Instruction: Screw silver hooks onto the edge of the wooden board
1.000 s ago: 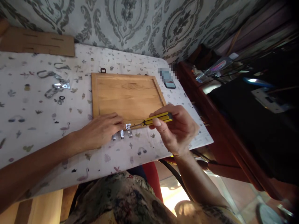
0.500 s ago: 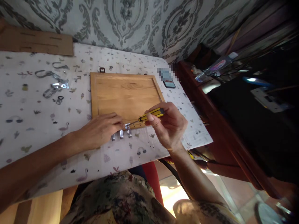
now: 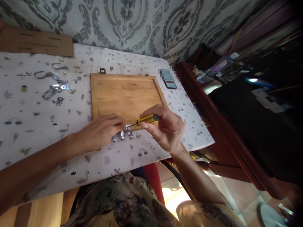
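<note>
While in the right hand (image 3: 169, 129), yellow-and-black screwdriver (image 3: 148, 119) at metal fitting (image 3: 128, 127)

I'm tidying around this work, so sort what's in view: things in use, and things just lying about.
In use:
yellow screwdriver, in the right hand
wooden panel, beneath the left hand
metal pieces at the panel's near edge

Apparently lying about:
phone
cardboard
loose metal parts, perhaps related

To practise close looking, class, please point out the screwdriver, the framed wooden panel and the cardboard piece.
Screwdriver (image 3: 147, 119), head view: its yellow-and-black handle.
Framed wooden panel (image 3: 127, 97), head view: bare middle face.
Cardboard piece (image 3: 39, 41), head view: broad face.
</note>
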`<state>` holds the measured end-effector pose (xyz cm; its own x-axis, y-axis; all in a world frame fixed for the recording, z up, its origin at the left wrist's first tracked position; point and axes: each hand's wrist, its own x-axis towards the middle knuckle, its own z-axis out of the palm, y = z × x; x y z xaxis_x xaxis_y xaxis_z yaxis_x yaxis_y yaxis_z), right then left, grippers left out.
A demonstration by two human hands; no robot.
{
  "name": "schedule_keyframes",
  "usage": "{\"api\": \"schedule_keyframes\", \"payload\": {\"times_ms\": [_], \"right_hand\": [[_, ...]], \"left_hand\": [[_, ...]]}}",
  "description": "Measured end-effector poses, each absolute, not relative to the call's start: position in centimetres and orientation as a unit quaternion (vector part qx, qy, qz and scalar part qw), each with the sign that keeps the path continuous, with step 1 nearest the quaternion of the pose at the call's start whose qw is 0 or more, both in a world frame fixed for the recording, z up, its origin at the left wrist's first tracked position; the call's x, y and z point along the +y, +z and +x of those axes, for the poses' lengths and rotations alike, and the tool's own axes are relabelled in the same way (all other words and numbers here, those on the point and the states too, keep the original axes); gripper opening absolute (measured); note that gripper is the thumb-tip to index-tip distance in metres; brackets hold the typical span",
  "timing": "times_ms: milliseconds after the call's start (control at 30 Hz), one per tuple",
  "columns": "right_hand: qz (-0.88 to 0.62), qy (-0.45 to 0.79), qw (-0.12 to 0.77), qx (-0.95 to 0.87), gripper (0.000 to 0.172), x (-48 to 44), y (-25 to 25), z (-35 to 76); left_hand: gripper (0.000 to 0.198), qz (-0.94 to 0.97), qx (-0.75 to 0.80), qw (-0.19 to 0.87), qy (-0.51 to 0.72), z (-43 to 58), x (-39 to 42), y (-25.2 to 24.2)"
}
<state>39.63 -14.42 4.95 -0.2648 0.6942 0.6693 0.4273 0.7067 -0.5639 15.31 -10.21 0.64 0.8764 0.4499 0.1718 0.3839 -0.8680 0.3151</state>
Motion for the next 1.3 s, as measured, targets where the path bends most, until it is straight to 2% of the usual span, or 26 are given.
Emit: {"api": "schedule_keyframes", "payload": {"times_ms": [100, 200, 400, 567, 667, 733, 867, 967, 1033, 1200, 1300], "right_hand": [[-0.326, 0.16, 0.445, -0.818, 0.015, -14.5, 5.6, 40.0], [-0.338, 0.168, 0.415, -0.828, 0.019, -14.4, 6.2, 40.2], [-0.422, 0.183, 0.461, -0.759, 0.029, -14.1, 6.0, 39.6], [-0.41, 0.295, 0.465, -0.727, 0.016, -14.5, 5.9, 39.8], [-0.378, 0.365, 0.447, -0.724, 0.025, -14.7, 5.9, 40.2], [-0.365, 0.383, 0.451, -0.718, 0.026, -14.7, 5.8, 40.3], [-0.396, 0.293, 0.489, -0.72, 0.02, -14.3, 5.3, 39.7], [-0.433, 0.167, 0.514, -0.721, 0.035, -13.8, 4.9, 39.0], [-0.439, 0.142, 0.518, -0.721, 0.041, -13.7, 4.8, 38.7], [-0.428, 0.247, 0.498, -0.713, 0.025, -14.3, 4.9, 39.3], [-0.422, 0.31, 0.476, -0.707, 0.032, -14.8, 5.1, 39.9]], "left_hand": [[0.039, 0.957, 0.223, 0.145, 0.114, 15.3, -10.2, 0.6], [0.041, 0.956, 0.226, 0.15, 0.114, 15.3, -10.1, 0.5], [0.04, 0.958, 0.216, 0.149, 0.119, 15.4, -9.9, 0.4], [0.038, 0.955, 0.227, 0.152, 0.118, 15.3, -10.1, 0.4], [0.039, 0.955, 0.23, 0.151, 0.116, 15.4, -10.1, 0.4], [0.04, 0.954, 0.23, 0.151, 0.116, 15.4, -10.1, 0.4], [0.039, 0.955, 0.226, 0.152, 0.115, 15.5, -10.0, 0.5], [0.04, 0.955, 0.227, 0.154, 0.114, 15.5, -10.0, 0.5], [0.041, 0.955, 0.226, 0.157, 0.113, 15.5, -10.0, 0.4], [0.039, 0.951, 0.231, 0.17, 0.115, 15.4, -10.0, 0.4], [0.04, 0.95, 0.237, 0.17, 0.114, 15.3, -10.1, 0.6]]}}
